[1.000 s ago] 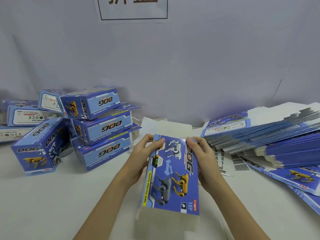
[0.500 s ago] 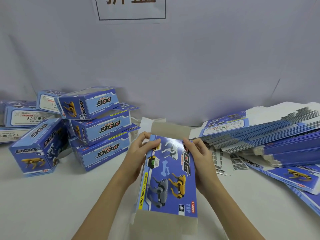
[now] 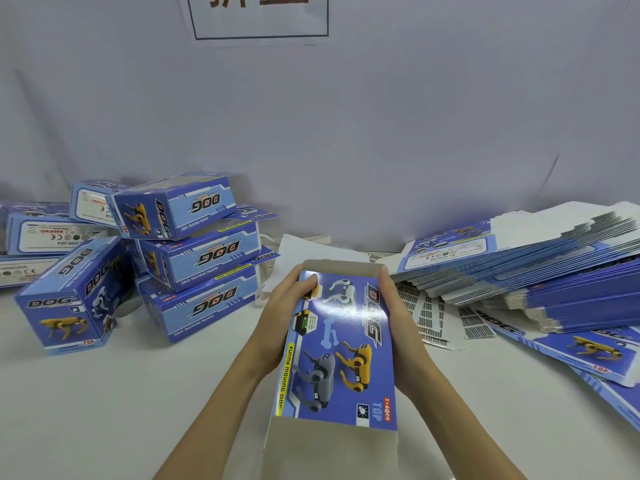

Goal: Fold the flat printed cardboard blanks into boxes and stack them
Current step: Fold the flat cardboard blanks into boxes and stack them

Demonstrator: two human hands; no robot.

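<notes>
A person is standing at a white table and holding one blue box in the middle, just above the table top. The box is pointing away from the person, with its picture side facing up. That side is showing a grey toy dog, a yellow toy dog and the word DOG. Plain brown flaps are sticking out at the near end and at the far end.

The left hand is gripping the left side of the box near the far end, and its thumb is lying on top of the picture. The right hand is gripping the right side, with its fingers curled around the far corner.

On the left, a pile of folded boxes is sitting on the table. Three are stacked one on top of another, and more are lying beside and behind them, some tipped over.

On the right, a big stack of flat cardboard is leaning like a fan. A few flat pieces are lying loose on the table near it. Sheets of small stickers are lying between that stack and the right hand.

A grey cloth is hanging behind the table, with a paper sign stuck at the top.
</notes>
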